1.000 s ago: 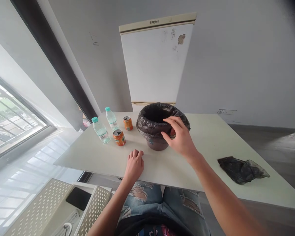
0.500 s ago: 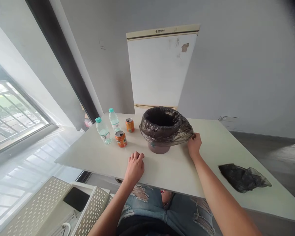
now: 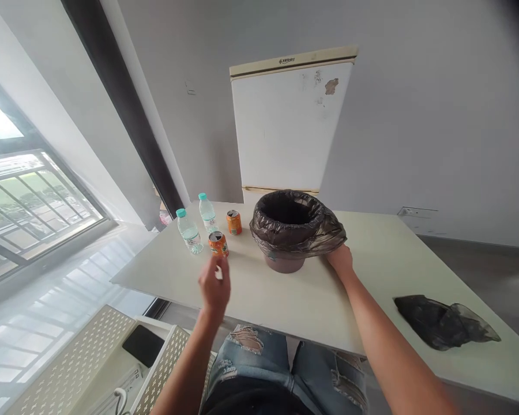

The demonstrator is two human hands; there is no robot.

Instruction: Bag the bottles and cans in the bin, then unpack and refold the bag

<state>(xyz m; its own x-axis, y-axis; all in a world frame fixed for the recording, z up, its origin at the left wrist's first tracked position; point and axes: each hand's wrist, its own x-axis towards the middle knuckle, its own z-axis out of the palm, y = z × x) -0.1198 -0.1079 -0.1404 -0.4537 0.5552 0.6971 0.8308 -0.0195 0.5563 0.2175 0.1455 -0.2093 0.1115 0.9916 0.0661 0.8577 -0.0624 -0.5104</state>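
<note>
A bin (image 3: 284,265), brownish-pink at its base, stands on the table lined with a black trash bag (image 3: 289,235). The bag is folded over the rim and bulges to the right. Under that bulge is my right hand (image 3: 342,262), touching the bag; its fingers are hidden. My left hand (image 3: 215,288) is raised at the near side of an orange can (image 3: 218,243), its curled fingers overlapping the can's lower edge in view. Nothing shows in this hand. Behind stand another orange can (image 3: 233,222) and two clear bottles with green caps, one nearer (image 3: 190,233), one farther (image 3: 207,214).
A crumpled black plastic bag (image 3: 445,323) lies on the table's right side. A white refrigerator (image 3: 289,127) stands beyond the table (image 3: 285,311). At lower left, a white perforated organizer (image 3: 73,363) holds a dark phone-like slab (image 3: 143,344). A barred window is at left.
My left hand has lifted from the table front and moved left and forward to the nearer can. My right hand's fingers have slipped out of sight beneath the bag's overhang. The view has shifted slightly.
</note>
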